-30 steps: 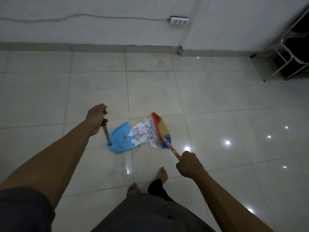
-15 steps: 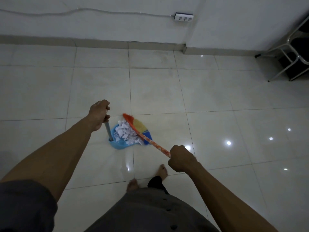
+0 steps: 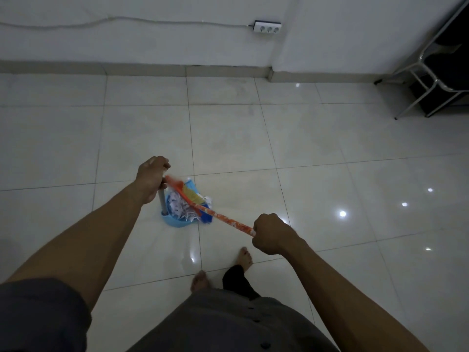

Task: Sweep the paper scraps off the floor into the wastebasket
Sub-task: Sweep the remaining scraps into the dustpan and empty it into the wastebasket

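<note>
Feet [image 3: 243, 257] bare on glossy tile floor [image 3: 330, 138], open tiles on every side. Right hand [image 3: 272, 233] fisted round handle of orange broom [image 3: 218, 215]; broom head lies across blue dustpan [image 3: 175, 223]. Scraps [image 3: 177, 203] white, crumpled, heaped in dustpan under the bristles, just below left hand [image 3: 152, 177], which grips the dustpan's grey pole. Beyond: skirting [image 3: 142, 68], chair [image 3: 429, 80] far right.

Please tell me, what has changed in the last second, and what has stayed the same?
The broom swept left, pushing the paper scraps off the floor into the blue dustpan, where they now lie under it. The right hand followed leftward. Unchanged: the left hand grips the dustpan's handle, the right hand the broom's; nothing was let go.
</note>
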